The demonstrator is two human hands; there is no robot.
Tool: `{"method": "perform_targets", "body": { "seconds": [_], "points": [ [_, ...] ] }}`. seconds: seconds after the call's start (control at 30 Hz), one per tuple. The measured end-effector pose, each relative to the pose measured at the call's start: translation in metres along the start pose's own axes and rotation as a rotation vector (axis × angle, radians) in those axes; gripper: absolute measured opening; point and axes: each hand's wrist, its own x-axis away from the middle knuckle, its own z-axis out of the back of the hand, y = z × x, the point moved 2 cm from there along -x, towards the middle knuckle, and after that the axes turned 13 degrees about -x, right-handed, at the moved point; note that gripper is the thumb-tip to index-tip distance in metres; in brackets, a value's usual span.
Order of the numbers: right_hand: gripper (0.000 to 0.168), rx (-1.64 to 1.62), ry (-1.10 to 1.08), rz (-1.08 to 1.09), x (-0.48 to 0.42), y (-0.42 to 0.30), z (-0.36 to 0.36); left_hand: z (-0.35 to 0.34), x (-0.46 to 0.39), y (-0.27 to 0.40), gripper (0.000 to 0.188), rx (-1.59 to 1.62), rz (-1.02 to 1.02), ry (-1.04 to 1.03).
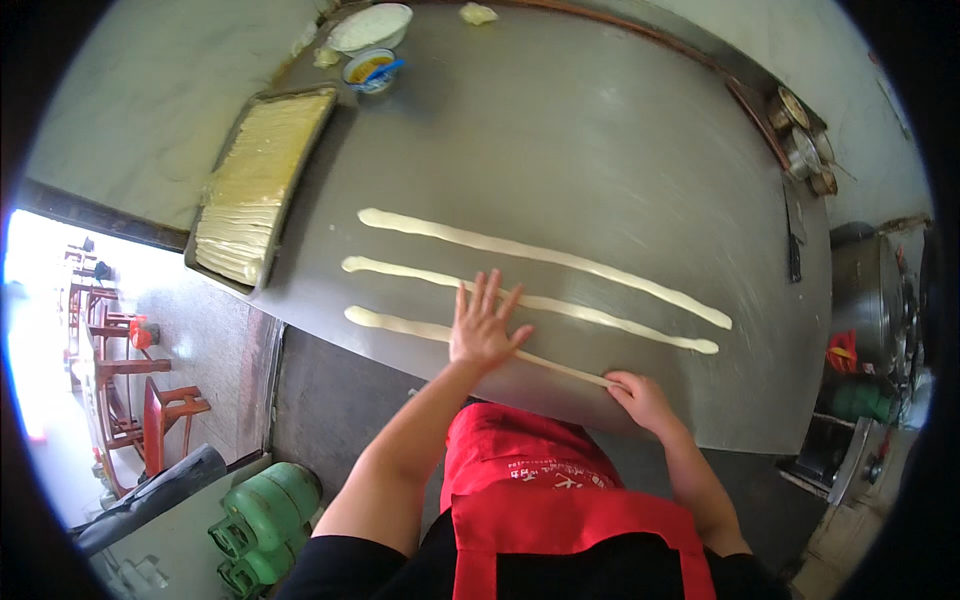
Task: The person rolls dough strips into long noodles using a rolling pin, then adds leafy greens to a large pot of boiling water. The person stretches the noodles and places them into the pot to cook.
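Observation:
Three long dough strips lie roughly side by side on a metal worktable. My left hand is spread flat with its palm over the nearest dough strip, its fingertips reaching across the middle dough strip. The right end of the nearest strip, thinner than its left part, is pinched between the thumb and fingers of my right hand. Farther from me lies the third dough strip, untouched. My left palm hides part of the nearest strip.
At the left edge stands a tray of packed, oily dough strips. Beyond it are a bowl with yellow contents and a basin of white powder. A cleaver lies at the right. Green gas cylinders stand on the floor at lower left.

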Motion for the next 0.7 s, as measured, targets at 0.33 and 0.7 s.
{"method": "perform_targets", "body": {
  "seconds": [0.33,0.7],
  "points": [
    [0.016,-0.031,0.105,0.07,0.019,0.02,0.033,-0.005,-0.007,0.089,0.064,-0.069,0.004,0.042],
    [0.016,-0.14,0.223,-0.007,0.037,0.057,0.05,-0.008,-0.015,0.171,0.063,-0.027,0.005,0.077]
  ]
}}
